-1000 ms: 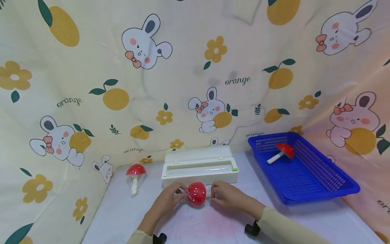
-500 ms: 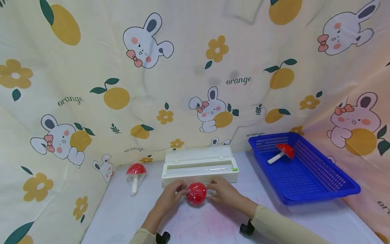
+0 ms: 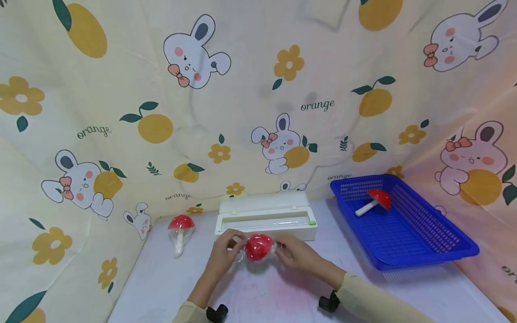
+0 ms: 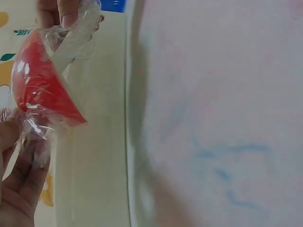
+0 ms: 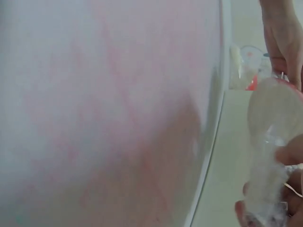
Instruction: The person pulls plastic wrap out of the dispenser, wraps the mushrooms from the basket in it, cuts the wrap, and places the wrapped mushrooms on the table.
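Between both hands is a toy mushroom [image 3: 258, 247] with a red, white-dotted cap and pale stem, wrapped in clear plastic film [image 4: 38, 124]. My left hand [image 3: 224, 252] pinches gathered film on the cap side. Around the wrapped stem [image 5: 265, 175] curl the fingers of my right hand [image 3: 298, 254]. In the left wrist view the cap [image 4: 40, 85] lies sideways, its stem toward the right hand. Just behind the hands stands a white cling film box [image 3: 266, 220], lid up, with a clear roll inside and a green slider at its right end.
Another wrapped red mushroom [image 3: 179, 234] lies on the white table [image 3: 161, 287] at the left. At the right, a blue plastic basket [image 3: 412, 242] holds an unwrapped mushroom [image 3: 375, 202]. A patterned cloth [image 3: 242, 98] hangs behind and along the sides.
The wrapped mushroom has risen slightly toward the box and tilted. My right hand has shifted inward to the stem and its film, while my left hand keeps its pinch on the film.
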{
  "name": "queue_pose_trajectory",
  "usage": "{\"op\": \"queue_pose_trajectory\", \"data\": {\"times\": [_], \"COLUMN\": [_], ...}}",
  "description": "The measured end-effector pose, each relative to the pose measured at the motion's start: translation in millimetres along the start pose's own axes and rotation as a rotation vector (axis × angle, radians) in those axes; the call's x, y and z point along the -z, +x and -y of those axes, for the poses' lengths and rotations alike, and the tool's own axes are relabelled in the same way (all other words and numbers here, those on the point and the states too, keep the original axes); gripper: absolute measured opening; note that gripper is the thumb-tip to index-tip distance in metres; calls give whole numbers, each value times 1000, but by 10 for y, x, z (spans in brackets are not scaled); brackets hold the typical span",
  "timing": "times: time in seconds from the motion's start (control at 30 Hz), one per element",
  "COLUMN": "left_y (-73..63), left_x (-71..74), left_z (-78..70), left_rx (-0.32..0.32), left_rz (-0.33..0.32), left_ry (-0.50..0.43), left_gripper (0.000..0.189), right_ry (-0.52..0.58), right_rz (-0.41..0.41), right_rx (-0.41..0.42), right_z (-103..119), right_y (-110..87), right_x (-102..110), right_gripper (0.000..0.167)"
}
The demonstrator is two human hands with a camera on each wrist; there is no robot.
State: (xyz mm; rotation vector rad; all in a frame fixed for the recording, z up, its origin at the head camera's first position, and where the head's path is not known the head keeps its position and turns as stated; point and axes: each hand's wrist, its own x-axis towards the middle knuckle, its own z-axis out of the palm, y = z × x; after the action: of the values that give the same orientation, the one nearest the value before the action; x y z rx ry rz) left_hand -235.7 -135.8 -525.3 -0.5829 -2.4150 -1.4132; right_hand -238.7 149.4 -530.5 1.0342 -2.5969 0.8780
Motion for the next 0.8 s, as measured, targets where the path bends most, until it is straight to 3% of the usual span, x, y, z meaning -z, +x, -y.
{"op": "queue_pose_trajectory", "data": {"times": [0.23, 0.37, 0.57, 0.7, 0.8], "left_y": [61, 70, 43, 28, 9], "left_x": [20, 6, 21, 84, 124], "left_z": [-46, -50, -74, -75, -37], "left_rx": [20, 31, 47, 51, 60], "left_rz": [-127, -154, -58, 58, 98], "left_ry": [26, -19, -132, -168, -180], "left_gripper": [22, 21, 25, 39, 42], "right_ry": [167, 187, 110, 89, 97], "right_rz": [-95, -150, -236, -258, -255], "right_rx": [43, 49, 85, 84, 70], "right_z": [-19, -16, -8, -8, -6], "right_y": [2, -1, -15, -9, -8], "right_x": [-25, -18, -7, 3, 9], "right_gripper": [49, 45, 27, 25, 26]}}
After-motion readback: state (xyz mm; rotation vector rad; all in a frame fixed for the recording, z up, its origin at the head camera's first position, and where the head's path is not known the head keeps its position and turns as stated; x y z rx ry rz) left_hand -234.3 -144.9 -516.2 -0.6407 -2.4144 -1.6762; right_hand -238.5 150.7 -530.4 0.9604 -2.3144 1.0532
